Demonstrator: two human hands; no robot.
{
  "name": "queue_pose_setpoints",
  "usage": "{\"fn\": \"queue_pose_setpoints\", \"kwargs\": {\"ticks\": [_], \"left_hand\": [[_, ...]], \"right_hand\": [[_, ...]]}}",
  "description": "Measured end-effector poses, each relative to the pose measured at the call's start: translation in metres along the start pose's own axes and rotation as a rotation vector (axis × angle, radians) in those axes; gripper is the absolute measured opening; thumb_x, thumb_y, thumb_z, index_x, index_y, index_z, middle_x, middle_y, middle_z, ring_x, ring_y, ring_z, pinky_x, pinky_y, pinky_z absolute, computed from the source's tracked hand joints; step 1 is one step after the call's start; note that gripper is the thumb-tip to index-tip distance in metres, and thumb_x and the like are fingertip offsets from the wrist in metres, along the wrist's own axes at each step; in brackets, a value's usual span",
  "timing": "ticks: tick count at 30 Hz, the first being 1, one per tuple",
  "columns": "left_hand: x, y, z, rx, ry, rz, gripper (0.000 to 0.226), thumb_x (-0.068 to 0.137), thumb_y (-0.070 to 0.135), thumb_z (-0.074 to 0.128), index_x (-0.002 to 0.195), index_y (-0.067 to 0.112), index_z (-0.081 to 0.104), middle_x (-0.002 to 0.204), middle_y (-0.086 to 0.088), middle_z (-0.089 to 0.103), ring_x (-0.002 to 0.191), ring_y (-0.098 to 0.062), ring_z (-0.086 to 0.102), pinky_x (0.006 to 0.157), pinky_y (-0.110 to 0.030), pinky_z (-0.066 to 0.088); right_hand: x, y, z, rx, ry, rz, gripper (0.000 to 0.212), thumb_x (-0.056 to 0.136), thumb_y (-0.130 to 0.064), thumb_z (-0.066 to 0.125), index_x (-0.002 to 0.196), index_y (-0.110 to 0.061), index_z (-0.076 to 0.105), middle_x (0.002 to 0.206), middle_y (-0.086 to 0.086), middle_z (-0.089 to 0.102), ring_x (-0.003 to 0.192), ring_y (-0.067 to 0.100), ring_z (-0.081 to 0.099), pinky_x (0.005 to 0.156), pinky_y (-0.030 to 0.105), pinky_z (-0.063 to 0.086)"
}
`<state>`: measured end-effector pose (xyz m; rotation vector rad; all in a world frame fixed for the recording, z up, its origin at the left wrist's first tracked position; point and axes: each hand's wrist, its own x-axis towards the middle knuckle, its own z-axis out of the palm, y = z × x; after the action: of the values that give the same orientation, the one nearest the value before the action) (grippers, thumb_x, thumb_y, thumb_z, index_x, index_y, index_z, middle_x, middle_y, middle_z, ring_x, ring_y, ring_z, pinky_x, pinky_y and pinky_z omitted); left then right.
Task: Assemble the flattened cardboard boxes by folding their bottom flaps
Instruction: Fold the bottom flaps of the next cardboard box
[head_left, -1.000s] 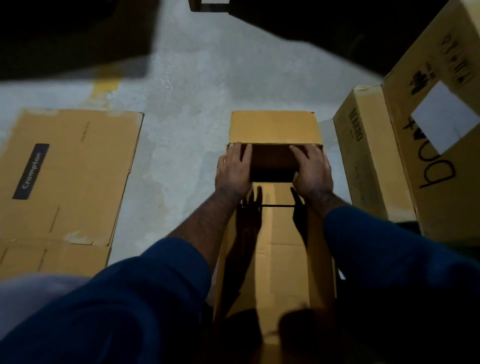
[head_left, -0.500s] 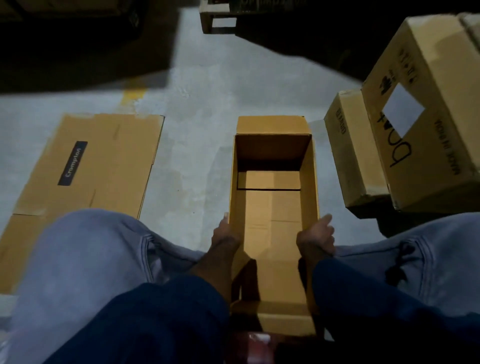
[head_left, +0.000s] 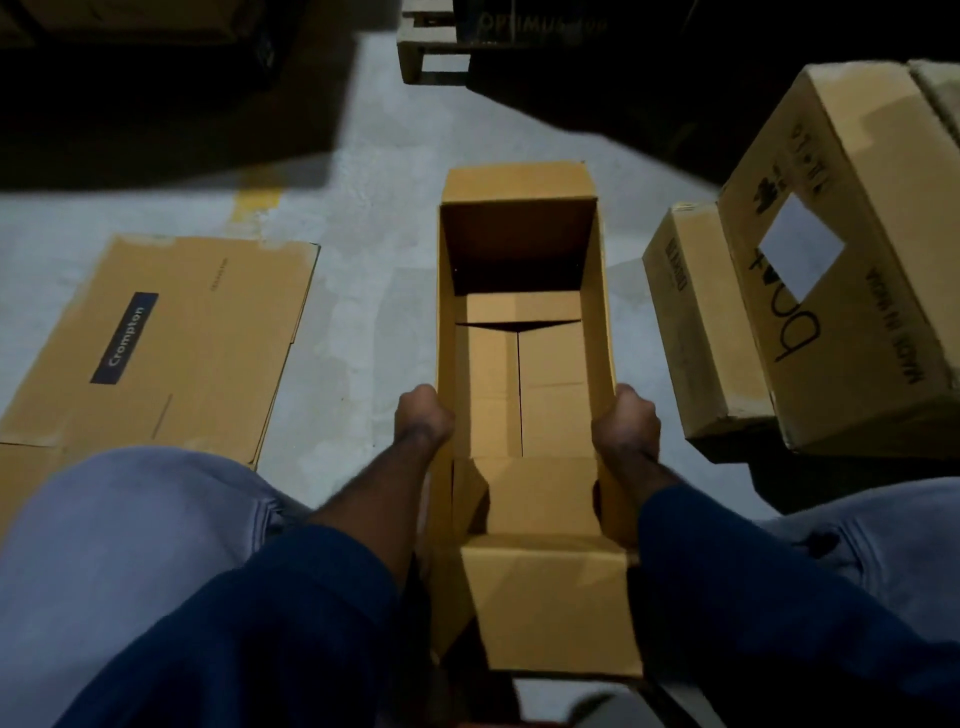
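Note:
A long open cardboard box stands on the floor between my knees, its inside facing up with the bottom flaps folded flat inside. My left hand grips the left wall near the middle, fingers curled over the edge. My right hand grips the right wall the same way. The near end flap sticks up towards me. A flattened box with a dark "Crompton" label lies on the floor to the left.
Two closed cartons stand at the right, a small one beside the open box and a larger one with a white label. A wooden pallet sits at the far top. Grey concrete floor lies between the boxes.
My hands left the far end flap and pulled back to the side walls near me. They now curl round the wall edges, and the near flap has risen.

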<state>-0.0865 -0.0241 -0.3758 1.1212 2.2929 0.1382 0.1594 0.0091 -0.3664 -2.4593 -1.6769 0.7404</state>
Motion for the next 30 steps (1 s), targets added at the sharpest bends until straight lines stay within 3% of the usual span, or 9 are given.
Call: {"fn": "queue_pose_setpoints", "kwargs": {"ticks": [4, 11, 15, 18, 20, 23, 25, 28, 30], "left_hand": [[0.048, 0.018, -0.017, -0.063, 0.073, 0.069, 0.007, 0.098, 0.013, 0.062, 0.092, 0.010, 0.060, 0.097, -0.010, 0.065, 0.086, -0.023, 0.061, 0.066, -0.032, 0.048], [0.119, 0.044, -0.021, -0.118, 0.182, 0.107, 0.016, 0.102, 0.019, 0.058, 0.091, 0.009, 0.062, 0.088, -0.008, 0.064, 0.081, -0.023, 0.063, 0.064, -0.030, 0.046], [0.152, 0.048, -0.017, -0.144, 0.198, 0.108, 0.017, 0.102, 0.024, 0.059, 0.099, 0.009, 0.065, 0.093, -0.008, 0.066, 0.087, -0.023, 0.064, 0.068, -0.030, 0.047], [0.165, 0.048, -0.015, -0.167, 0.161, 0.102, 0.020, 0.102, 0.027, 0.060, 0.106, 0.008, 0.063, 0.100, -0.009, 0.067, 0.089, -0.022, 0.061, 0.070, -0.031, 0.045], [0.165, 0.046, -0.014, -0.192, 0.112, 0.079, 0.027, 0.101, 0.029, 0.060, 0.118, 0.008, 0.060, 0.111, -0.011, 0.065, 0.093, -0.022, 0.058, 0.072, -0.032, 0.045], [0.156, 0.040, -0.014, -0.275, -0.002, 0.040, 0.049, 0.099, 0.037, 0.064, 0.136, 0.009, 0.050, 0.130, -0.012, 0.061, 0.113, -0.030, 0.061, 0.089, -0.040, 0.055], [0.141, 0.031, -0.013, -0.361, -0.057, 0.004, 0.057, 0.098, 0.048, 0.060, 0.141, 0.011, 0.049, 0.136, -0.012, 0.059, 0.120, -0.033, 0.059, 0.097, -0.048, 0.055], [0.114, 0.010, -0.003, -0.596, -0.137, -0.110, 0.067, 0.092, 0.072, 0.041, 0.128, 0.019, 0.062, 0.126, -0.006, 0.067, 0.112, -0.030, 0.064, 0.098, -0.051, 0.053], [0.105, -0.011, 0.011, -0.755, -0.156, -0.202, 0.060, 0.087, 0.070, 0.039, 0.110, 0.023, 0.070, 0.107, -0.005, 0.074, 0.102, -0.031, 0.069, 0.094, -0.052, 0.056]], "right_hand": [[0.050, -0.027, -0.001, 0.031, 0.071, -0.121, 0.023, 0.101, -0.010, 0.056, 0.124, -0.014, 0.056, 0.110, 0.011, 0.066, 0.096, 0.028, 0.065, 0.068, 0.035, 0.051], [0.129, -0.072, 0.005, 0.067, 0.104, -0.279, 0.019, 0.104, -0.014, 0.052, 0.123, -0.015, 0.054, 0.107, 0.012, 0.067, 0.093, 0.029, 0.067, 0.078, 0.044, 0.062], [0.156, -0.077, 0.013, 0.175, 0.013, -0.340, 0.045, 0.105, -0.011, 0.047, 0.149, -0.022, 0.041, 0.117, 0.008, 0.065, 0.098, 0.026, 0.066, 0.085, 0.044, 0.061], [0.160, -0.079, 0.022, 0.181, -0.089, -0.315, 0.067, 0.102, -0.005, 0.052, 0.161, -0.024, 0.026, 0.139, 0.010, 0.054, 0.119, 0.029, 0.059, 0.098, 0.043, 0.056], [0.155, -0.079, 0.030, 0.116, -0.102, -0.268, 0.074, 0.098, -0.007, 0.056, 0.161, -0.024, 0.023, 0.151, 0.011, 0.042, 0.129, 0.031, 0.052, 0.102, 0.044, 0.053], [0.134, -0.082, 0.037, -0.021, 0.091, -0.244, 0.071, 0.096, -0.021, 0.061, 0.158, -0.024, 0.026, 0.159, 0.013, 0.033, 0.145, 0.037, 0.036, 0.116, 0.053, 0.039], [0.106, -0.092, 0.039, -0.053, 0.167, -0.311, 0.063, 0.099, -0.031, 0.058, 0.155, -0.020, 0.031, 0.161, 0.014, 0.032, 0.150, 0.035, 0.028, 0.122, 0.052, 0.029], [0.041, -0.112, 0.051, 0.089, 0.127, -0.421, 0.054, 0.101, -0.043, 0.053, 0.150, -0.023, 0.041, 0.153, 0.002, 0.045, 0.141, 0.024, 0.043, 0.112, 0.048, 0.044], [-0.003, -0.122, 0.066, 0.189, 0.052, -0.457, 0.049, 0.101, -0.047, 0.051, 0.145, -0.024, 0.048, 0.143, -0.003, 0.055, 0.127, 0.018, 0.055, 0.101, 0.042, 0.052]]}}
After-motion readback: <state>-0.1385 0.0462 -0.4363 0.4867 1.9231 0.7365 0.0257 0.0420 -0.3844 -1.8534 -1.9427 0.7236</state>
